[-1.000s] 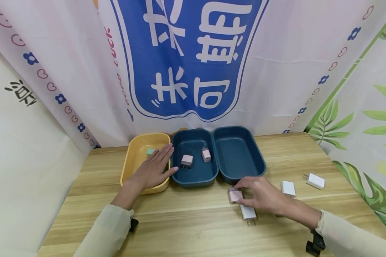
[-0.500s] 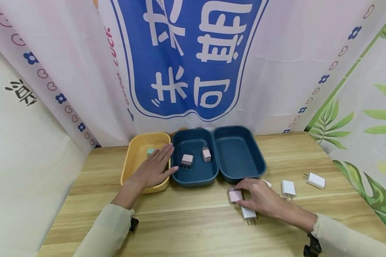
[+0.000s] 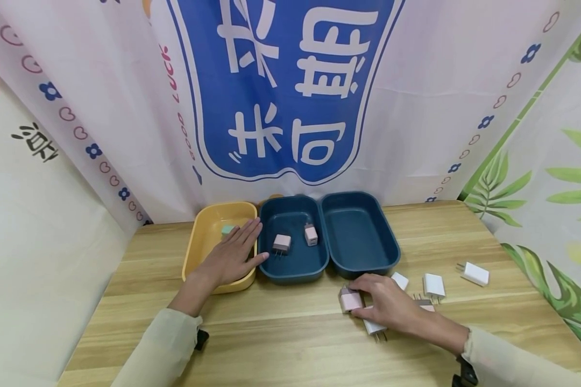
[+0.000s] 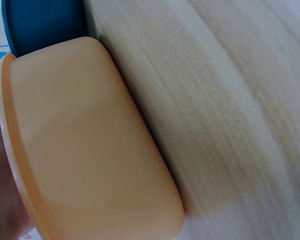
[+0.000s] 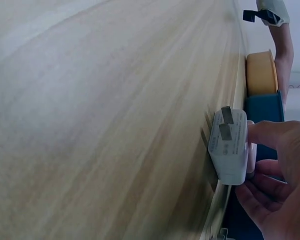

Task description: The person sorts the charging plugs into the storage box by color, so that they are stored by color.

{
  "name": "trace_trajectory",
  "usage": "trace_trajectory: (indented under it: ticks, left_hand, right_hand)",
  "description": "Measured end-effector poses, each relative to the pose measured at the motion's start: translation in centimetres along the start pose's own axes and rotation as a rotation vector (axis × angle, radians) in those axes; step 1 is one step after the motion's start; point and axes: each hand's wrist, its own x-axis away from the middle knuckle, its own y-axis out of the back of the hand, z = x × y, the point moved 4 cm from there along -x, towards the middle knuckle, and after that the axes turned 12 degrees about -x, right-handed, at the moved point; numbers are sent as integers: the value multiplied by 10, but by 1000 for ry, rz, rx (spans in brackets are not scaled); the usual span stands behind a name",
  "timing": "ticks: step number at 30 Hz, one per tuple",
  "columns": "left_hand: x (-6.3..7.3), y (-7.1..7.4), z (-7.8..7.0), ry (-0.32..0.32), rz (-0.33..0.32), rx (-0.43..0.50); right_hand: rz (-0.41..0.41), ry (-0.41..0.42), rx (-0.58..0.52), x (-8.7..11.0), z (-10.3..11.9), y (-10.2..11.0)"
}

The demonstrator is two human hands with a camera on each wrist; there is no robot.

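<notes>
My right hand [image 3: 389, 301] pinches a pink plug-in charger [image 3: 351, 301] between thumb and fingers, at the table just in front of the right blue tray. A white charger [image 3: 375, 327] lies partly under that hand, prongs toward me; in the right wrist view this white charger [image 5: 229, 150] stands in front of the pink one and hides most of it. My left hand [image 3: 227, 258] lies across the yellow tray [image 3: 190, 257] with straight fingers reaching its right rim. Two pink chargers [image 3: 311, 235] sit in the middle blue tray [image 3: 292, 278]. A green item [image 3: 227, 230] shows partly inside the yellow tray.
The right blue tray [image 3: 360, 228] adjoins the middle one. To the right lie white chargers [image 3: 433, 285], one of them [image 3: 475, 273] farther out, another [image 3: 399, 280] partly behind my right hand. A pink-and-brown charger [image 3: 425, 305] is partly covered by my right wrist. A printed curtain [image 3: 290, 134] hangs behind.
My right hand and the pink charger have shifted slightly left and toward me. The pink-and-brown charger by my right wrist has come into sight. My left hand stays put.
</notes>
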Motion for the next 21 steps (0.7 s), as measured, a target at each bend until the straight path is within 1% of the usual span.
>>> trace_trajectory:
  ticks: [6,10,16,21]
  left_hand:
    - [0,1,-1,2,3,-4]
    - [0,1,-2,-1,4,-1]
    - [0,2,-3,-1,4,-5]
    - [1,2,-2,1,1,-3]
  right_hand:
    - [12,6,4,-1,2,-3]
    - [13,24,0,-1,4,-4]
    - [-11,90,-15,-3,9,-5]
    - [-40,176,-47,-11,15,-1]
